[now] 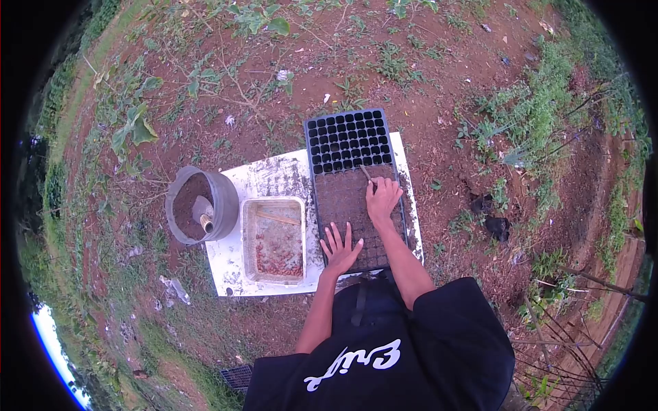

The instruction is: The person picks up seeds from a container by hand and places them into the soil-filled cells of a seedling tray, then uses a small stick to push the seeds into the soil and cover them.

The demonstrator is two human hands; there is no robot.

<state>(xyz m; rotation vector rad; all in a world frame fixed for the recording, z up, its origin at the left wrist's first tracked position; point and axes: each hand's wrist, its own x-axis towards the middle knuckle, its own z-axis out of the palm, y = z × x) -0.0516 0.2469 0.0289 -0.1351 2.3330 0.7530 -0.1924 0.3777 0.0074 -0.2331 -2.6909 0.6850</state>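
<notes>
A black seedling tray (346,140) lies lengthwise in front of me. Its far cells are empty, while dark soil (343,198) fills the nearer ones. My right hand (384,200) is closed around a thin stick (366,171), whose tip points at the edge between filled and empty cells. Fingers spread, my left hand (341,252) rests flat on the left side of the soil-filled cells. Left of the tray, a cream plastic basket (245,240) contains reddish seed-like bits (281,260) and a light wooden strip (277,218).
Under the tray and basket is a soil-smudged white board (233,274). A grey bucket (229,198) at its left contains soil and a trowel (203,211). Bare reddish ground with weeds surrounds the board. Black plastic scraps (497,227) lie to the right.
</notes>
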